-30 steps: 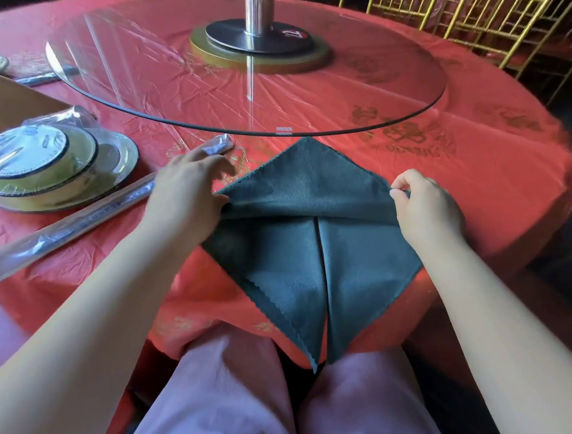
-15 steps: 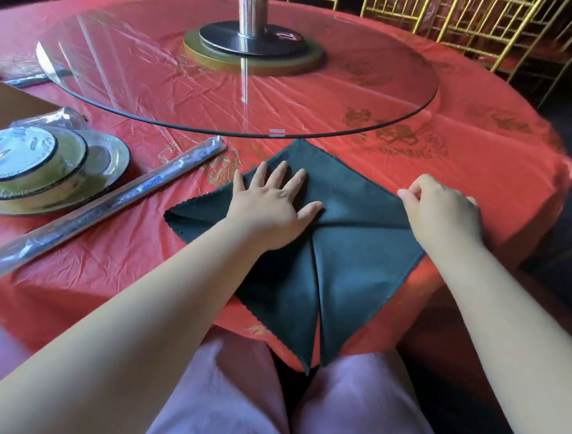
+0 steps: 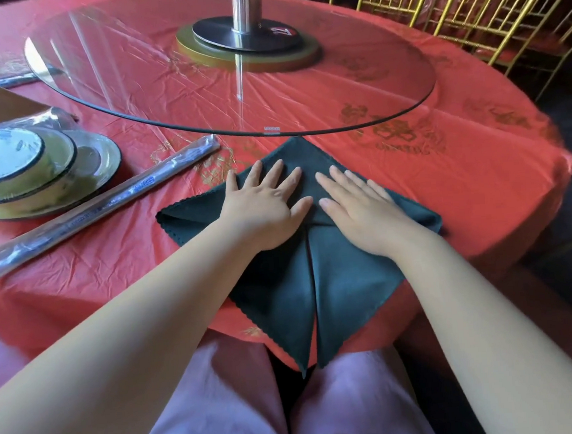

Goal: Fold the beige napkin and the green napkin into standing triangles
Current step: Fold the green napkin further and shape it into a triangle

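The right hand (image 3: 363, 210) has let go of the corner it pinched and now lies flat, fingers straight, beside the flat left hand (image 3: 263, 211). Both press the green napkin (image 3: 344, 280) at the worktop's (image 3: 479, 174) near edge, probably setting the fold.

Dim room, glare on glass turntable (image 3: 199, 86), wide-angle edge distortion.
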`<state>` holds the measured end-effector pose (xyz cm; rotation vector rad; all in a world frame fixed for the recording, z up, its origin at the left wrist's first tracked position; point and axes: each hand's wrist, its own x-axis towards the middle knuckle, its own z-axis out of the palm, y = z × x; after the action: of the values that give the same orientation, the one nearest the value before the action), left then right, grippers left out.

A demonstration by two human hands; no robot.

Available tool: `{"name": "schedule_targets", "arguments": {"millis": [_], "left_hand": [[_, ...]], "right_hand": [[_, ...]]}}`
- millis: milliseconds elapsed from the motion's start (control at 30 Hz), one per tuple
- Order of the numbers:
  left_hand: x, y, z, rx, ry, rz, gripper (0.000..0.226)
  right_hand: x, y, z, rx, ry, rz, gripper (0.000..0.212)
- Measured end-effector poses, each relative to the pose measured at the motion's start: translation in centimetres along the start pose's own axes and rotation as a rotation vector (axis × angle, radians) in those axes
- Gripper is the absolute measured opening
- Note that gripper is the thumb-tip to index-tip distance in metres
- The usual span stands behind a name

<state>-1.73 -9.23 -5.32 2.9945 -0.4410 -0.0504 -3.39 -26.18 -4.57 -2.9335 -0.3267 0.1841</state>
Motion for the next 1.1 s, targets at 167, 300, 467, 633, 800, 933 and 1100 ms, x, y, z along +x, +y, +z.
{"name": "schedule_targets", "arguments": {"millis": [167, 300, 467, 633, 800, 933, 1100], "left_hand": [[0.2, -0.9, -0.3, 0.0, -0.032, 0.003, 0.066], [-0.4, -3.4, -0.6, 0.036, -0.065, 0.03, 0.072], [-2.1, -6.5, -0.9, 0.063, -0.039, 0.068, 0.071], [-3.7, -10.7, -1.5, 0.046, -0.071, 0.134, 0.082], [-6.2, -11.0, -1.8, -0.005, 0.248, 0.347, 0.071], [-8.1, -7.6, -2.0, -0.359, 0.18, 0.667, 0.045], [-8.4, -6.8, -1.7, -0.443, 0.022, 0.604, 0.053]], "right_hand": [[-2.8, 4.4, -0.7, -0.063, -0.052, 0.065, 0.048], [-3.8, 5.6, -1.0, -0.087, -0.072, 0.105, 0.047], [-4.0, 5.2, -1.1, -0.099, -0.059, 0.127, 0.047], [-4.1, 5.4, -0.8, -0.087, -0.013, 0.142, 0.049], [-4.9, 3.5, -0.1, -0.018, 0.421, 0.029, 0.043], [-5.9, -1.1, -0.6, 0.262, 0.371, -0.345, 0.027], [-6.5, -3.4, -0.4, 0.413, 0.007, -0.427, 0.04]]}}
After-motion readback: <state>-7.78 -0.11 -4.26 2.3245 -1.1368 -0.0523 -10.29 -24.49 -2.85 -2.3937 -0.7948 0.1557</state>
